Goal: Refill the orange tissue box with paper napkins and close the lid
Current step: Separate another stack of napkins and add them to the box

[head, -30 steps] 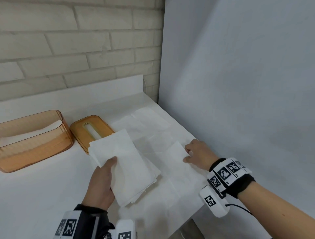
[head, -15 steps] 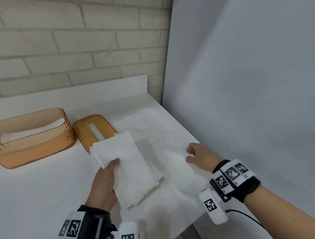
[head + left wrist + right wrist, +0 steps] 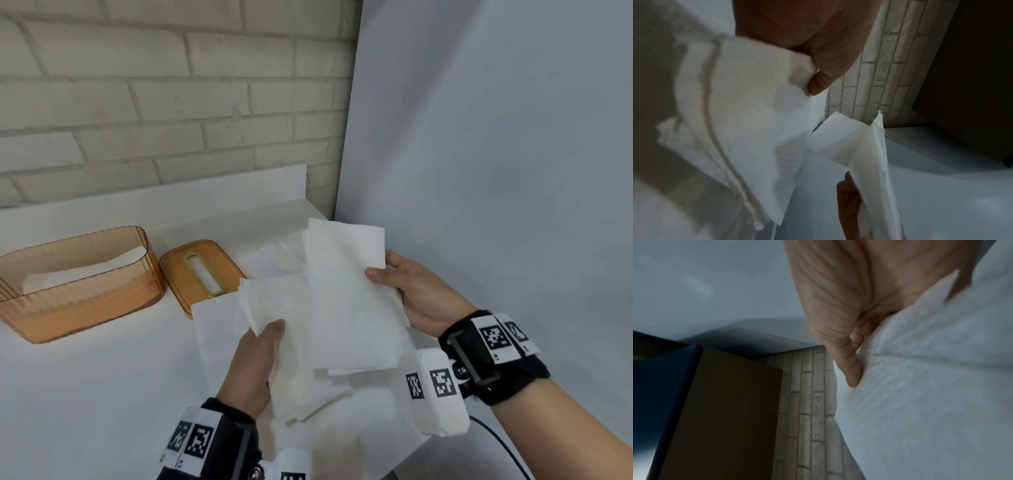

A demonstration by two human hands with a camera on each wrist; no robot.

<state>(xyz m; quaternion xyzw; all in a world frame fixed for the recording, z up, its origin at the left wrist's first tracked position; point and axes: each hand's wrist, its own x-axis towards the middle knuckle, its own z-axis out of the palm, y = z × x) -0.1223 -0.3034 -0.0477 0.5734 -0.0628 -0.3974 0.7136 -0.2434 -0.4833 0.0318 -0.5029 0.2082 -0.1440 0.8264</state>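
The orange tissue box (image 3: pixel 80 284) stands open on the white counter (image 3: pixel 85 394), against the brick wall (image 3: pixel 154 102), with a few white napkins lying low inside it. Its orange lid (image 3: pixel 202 270), slot facing up, lies flat on the counter just beside the box, on the side toward the hands. Past the lid, the left hand (image 3: pixel 251 368) grips a stack of paper napkins (image 3: pixel 291 342), thumb on top and fingers curled beneath. The right hand (image 3: pixel 419 294) pinches a folded napkin (image 3: pixel 346 301) by its edge, holding it raised and overlapping the stack. More loose napkins (image 3: pixel 270 258) lie spread on the counter beyond the lid.
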